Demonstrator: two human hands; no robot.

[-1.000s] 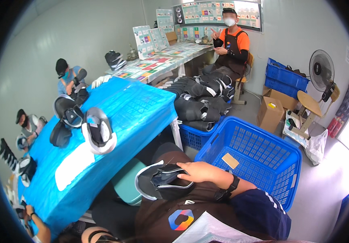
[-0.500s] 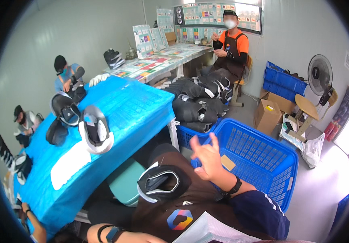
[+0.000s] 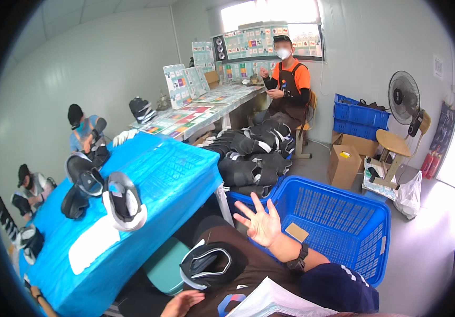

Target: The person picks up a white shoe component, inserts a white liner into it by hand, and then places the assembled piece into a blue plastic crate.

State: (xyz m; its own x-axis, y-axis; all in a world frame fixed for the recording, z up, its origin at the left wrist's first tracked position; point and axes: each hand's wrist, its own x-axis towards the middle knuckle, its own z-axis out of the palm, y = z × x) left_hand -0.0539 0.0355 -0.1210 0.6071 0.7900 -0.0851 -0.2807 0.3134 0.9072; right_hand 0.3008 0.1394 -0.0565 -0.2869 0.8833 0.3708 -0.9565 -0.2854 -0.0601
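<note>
Since a second ago, the right hand (image 3: 261, 224) has let go of the black device (image 3: 209, 264) and risen, fingers spread wide, holding nothing, over the near rim of the blue basket (image 3: 343, 232). That device lies on the lap, down and left of that hand, its long axis roughly crosswise. Lower still, the left hand (image 3: 182, 304) is the nearer one, palm open, empty. Padded black shell, pale glossy trim; ribbed plastic basket.
</note>
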